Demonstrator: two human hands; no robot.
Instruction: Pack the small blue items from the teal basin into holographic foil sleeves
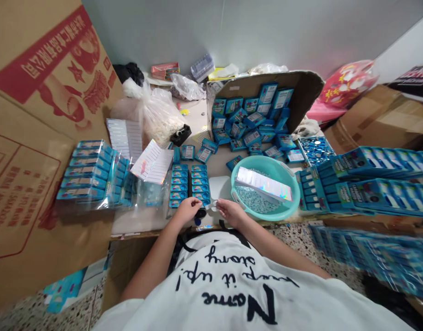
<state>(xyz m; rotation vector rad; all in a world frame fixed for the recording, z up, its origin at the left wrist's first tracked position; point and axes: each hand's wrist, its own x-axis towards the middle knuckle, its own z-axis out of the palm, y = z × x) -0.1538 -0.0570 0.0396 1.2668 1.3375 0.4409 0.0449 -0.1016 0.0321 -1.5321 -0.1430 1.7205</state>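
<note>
My left hand [187,210] and my right hand [230,211] meet at the table's near edge, fingers pinched on a small white piece [212,205] between them. What the piece is stays too small to tell. Just behind the hands lie two neat columns of small blue boxes [190,184] and a white sheet [219,187]. A teal basin [265,188] to the right holds small pale pieces and a shiny holographic strip [264,183].
An open carton [303,94] full of loose blue boxes stands behind. Wrapped packs of blue boxes [94,172] sit at left, stacked blue trays [373,184] at right. A big cardboard box [42,115] walls the left. Plastic bags and label sheets [152,161] lie mid-table.
</note>
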